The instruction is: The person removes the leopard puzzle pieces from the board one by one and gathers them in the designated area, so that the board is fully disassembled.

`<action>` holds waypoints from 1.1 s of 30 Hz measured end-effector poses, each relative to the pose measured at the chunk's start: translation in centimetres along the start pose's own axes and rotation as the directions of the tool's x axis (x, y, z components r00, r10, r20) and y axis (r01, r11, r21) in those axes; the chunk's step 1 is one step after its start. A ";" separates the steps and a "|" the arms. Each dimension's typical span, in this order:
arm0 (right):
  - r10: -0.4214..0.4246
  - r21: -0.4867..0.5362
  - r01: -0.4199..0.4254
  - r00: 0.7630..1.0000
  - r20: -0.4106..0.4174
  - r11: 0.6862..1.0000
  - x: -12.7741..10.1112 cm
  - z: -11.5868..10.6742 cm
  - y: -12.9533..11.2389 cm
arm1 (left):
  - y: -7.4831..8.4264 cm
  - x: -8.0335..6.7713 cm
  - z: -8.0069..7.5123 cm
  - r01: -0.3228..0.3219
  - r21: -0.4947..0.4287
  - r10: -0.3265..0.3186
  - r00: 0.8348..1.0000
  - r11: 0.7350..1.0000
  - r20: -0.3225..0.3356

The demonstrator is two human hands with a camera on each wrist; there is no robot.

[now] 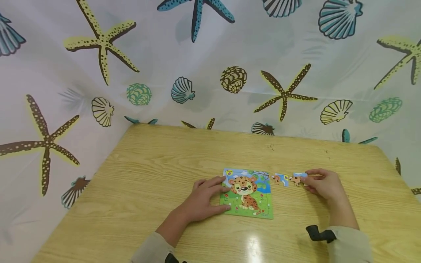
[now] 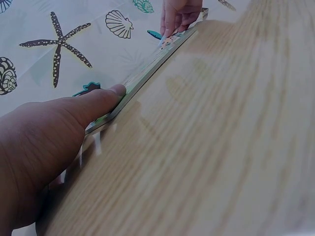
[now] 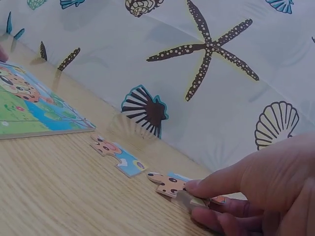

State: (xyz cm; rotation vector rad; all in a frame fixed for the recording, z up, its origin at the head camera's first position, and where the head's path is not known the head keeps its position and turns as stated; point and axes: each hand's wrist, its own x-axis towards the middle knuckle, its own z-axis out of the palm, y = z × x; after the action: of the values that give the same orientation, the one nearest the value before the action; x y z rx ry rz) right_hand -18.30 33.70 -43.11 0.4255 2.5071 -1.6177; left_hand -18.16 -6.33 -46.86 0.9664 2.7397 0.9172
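Note:
A jigsaw board (image 1: pixel 251 190) with a spotted leopard cub on green grass lies flat on the table. My left hand (image 1: pixel 205 201) rests along its left edge, fingers spread and fairly straight. In the left wrist view, the thumb (image 2: pixel 106 101) lies on the board's edge. My right hand (image 1: pixel 323 184) pinches a spotted puzzle piece (image 1: pixel 297 179) with blue at its top, right of the board. The right wrist view shows the thumb over this piece (image 3: pixel 170 185), whose far part is hidden by the fingers. Between it and the board lies another puzzle piece (image 1: pixel 280 179), blue and orange.
The light wooden table (image 1: pixel 158 160) extends around the board on all sides. Behind it hangs a white curtain (image 1: pixel 210 102) printed with starfish and shells, which meets the table's back edge. A black strap piece (image 1: pixel 319 234) sits at the right sleeve.

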 end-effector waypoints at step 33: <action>-0.103 -0.012 0.104 0.991 0.082 0.994 -1.0 3.5 -4.2 | 0.3 -0.1 -0.3 -0.001 -0.012 0.001 1.000 1.000 -0.004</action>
State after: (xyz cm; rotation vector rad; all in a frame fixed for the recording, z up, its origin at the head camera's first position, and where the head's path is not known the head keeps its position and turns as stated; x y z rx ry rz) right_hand -18.77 28.77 -40.67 0.2260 2.5187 -1.6139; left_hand -18.04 -6.33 -46.50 0.9651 2.7336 0.9356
